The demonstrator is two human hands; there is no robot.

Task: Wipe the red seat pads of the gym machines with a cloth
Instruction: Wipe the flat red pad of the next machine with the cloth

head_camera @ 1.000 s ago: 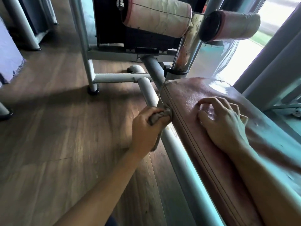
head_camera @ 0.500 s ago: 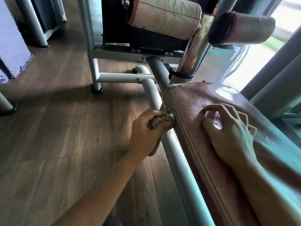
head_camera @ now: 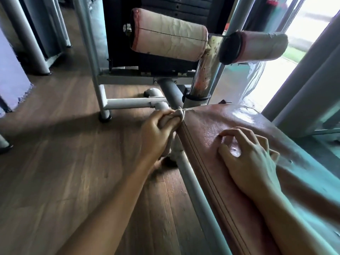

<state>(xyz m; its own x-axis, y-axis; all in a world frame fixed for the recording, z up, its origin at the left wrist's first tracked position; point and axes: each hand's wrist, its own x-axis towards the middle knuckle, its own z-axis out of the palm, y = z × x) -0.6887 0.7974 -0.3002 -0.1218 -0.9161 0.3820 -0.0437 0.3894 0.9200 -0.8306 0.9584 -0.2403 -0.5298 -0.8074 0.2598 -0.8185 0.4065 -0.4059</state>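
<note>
A long red seat pad [head_camera: 206, 129] runs from the middle of the view to the lower right, shiny and worn. My left hand [head_camera: 156, 133] grips a bunched beige cloth [head_camera: 179, 114] and presses it against the pad's far left corner. On top of the pad rests my right hand [head_camera: 246, 157], its fingers bent so that the fingertips touch the surface; it holds nothing.
Two faded roller pads [head_camera: 169, 34] [head_camera: 257, 46] stick out from a rusty post [head_camera: 206, 74] beyond the pad. A grey frame tube [head_camera: 195, 183] runs along the pad's left side, over a wooden floor [head_camera: 64, 162]. Grey posts [head_camera: 303, 85] stand at the right by a bright window.
My left hand has slid the cloth along the pad's left edge away from me, up to the far corner. My right hand has stayed resting on the pad.
</note>
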